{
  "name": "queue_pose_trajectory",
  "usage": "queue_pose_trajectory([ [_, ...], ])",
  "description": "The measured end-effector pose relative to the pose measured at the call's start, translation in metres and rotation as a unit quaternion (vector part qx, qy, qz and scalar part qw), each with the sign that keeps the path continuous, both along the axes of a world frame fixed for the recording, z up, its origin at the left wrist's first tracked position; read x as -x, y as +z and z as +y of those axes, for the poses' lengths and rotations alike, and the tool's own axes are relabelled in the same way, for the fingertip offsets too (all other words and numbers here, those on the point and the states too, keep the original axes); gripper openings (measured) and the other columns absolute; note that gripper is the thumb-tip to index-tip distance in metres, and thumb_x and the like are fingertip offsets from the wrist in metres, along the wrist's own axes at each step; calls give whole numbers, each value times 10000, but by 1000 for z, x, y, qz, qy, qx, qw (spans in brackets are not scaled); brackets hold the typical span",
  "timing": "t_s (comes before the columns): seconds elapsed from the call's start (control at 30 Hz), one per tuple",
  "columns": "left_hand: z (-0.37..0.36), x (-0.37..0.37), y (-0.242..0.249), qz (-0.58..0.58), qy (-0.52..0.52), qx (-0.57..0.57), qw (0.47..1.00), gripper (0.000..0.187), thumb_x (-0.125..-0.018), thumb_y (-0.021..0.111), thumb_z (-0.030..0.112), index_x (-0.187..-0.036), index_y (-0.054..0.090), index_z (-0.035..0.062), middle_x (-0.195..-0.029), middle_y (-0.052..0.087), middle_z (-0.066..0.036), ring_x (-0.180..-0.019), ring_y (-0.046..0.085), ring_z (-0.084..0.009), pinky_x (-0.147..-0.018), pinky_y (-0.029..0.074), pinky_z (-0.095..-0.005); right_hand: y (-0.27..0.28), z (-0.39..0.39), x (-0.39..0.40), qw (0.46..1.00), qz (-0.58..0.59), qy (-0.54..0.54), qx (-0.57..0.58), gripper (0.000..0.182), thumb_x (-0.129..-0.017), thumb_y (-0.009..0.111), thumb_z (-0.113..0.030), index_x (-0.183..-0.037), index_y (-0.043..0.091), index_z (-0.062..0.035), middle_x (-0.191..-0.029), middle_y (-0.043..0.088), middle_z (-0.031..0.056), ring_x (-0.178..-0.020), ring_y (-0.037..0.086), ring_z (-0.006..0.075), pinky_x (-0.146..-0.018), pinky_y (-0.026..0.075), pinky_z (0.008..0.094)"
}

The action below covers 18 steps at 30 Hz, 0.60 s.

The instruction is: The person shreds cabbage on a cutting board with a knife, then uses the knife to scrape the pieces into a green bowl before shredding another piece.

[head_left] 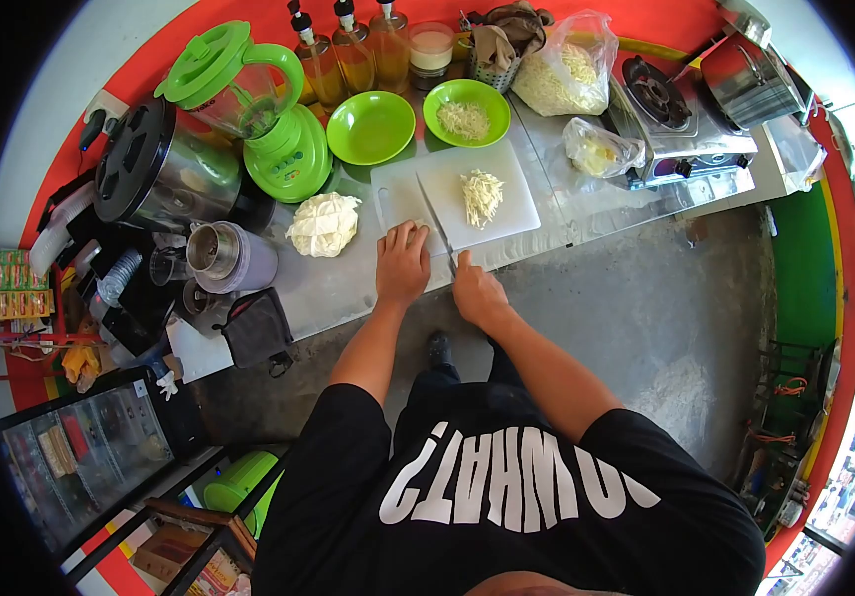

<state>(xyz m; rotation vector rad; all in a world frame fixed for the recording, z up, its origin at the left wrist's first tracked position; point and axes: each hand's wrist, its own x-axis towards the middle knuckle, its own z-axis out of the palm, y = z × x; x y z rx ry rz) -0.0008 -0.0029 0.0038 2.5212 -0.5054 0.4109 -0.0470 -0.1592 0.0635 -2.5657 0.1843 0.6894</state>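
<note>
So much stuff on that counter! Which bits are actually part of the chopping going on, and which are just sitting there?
In use:
- white cutting board
- knife, held by the right hand
- left hand, pressing down on the board
- pile of shreds on the board
- cabbage chunk
- green bowl of shreds

Just sitting there:
- green blender
- empty green bowl
- oil bottles
- gas stove

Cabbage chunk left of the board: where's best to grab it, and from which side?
Probably from above, fingers spread over its rounded top. The cabbage sits alone on the counter, clear of the board, with the blender behind and a steel cup to its left, so the top is freest.
</note>
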Motion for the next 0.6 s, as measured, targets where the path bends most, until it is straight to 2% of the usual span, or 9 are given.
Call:
queue_pose_trajectory([
  [0.03, 0, 0, -1, 11, -3, 4, 1000, 335, -868, 592, 88, -1199, 647, 89, -1225, 563, -79, -1162, 517, -302, -965, 407, -445, -1, 1, 1, 1000, 1, -1, -1, 283, -963, 445, -67, -1221, 400, 39, -1054, 673, 363, -1027, 658, 533, -917, 515, 585],
  [0.1, 0, -1, -2, 24, -7, 7, 1000, 336, -868, 592, 89, -1199, 653, 88, -1225, 563, -79, -1163, 516, -303, -964, 410, -447, 2, 4, -1, 999, -12, 31, 39, 364, -944, 531, -34, -1265, 396, 73, -1013, 710, 313, -988, 711, 456, -858, 581, 500],
  [0.2, 1, 0, -2, 22, -5, -6, 1000, 340, -869, 591, 91, -1203, 654, 90, -1221, 566, -79, -1158, 519, -306, -959, 417, -452, 16, 2, -8, 997, -12, 57, 59, 382, -946, 548, -51, -1275, 398, 73, -1011, 719, 293, -986, 722, 430, -842, 593, 478],
  [0.3, 0, -1, -1, 24, -4, -14, 1000, 337, -867, 594, 90, -1199, 653, 89, -1214, 568, -82, -1148, 522, -311, -956, 421, -456, 26, 4, -13, 998, 13, 49, 44, 360, -937, 517, -30, -1263, 400, 70, -1051, 700, 321, -1039, 688, 474, -907, 552, 522],
  [0.5, 0, -2, 2, 21, -3, -2, 1000, 332, -861, 605, 77, -1190, 652, 90, -1199, 572, -81, -1129, 525, -316, -947, 425, -455, 3, 12, -19, 999, 11, 1, 43, 370, -959, 512, -66, -1281, 395, 74, -1062, 708, 299, -1036, 696, 454, -890, 567, 506],
  [0.6, -1, 0, 1, 26, -4, -6, 1000, 334, -858, 607, 73, -1188, 654, 93, -1194, 574, -82, -1121, 528, -316, -936, 426, -457, 5, 12, -33, 998, -6, 30, 50, 358, -970, 498, -73, -1279, 395, 75, -1066, 710, 293, -1041, 698, 445, -894, 567, 503],
])
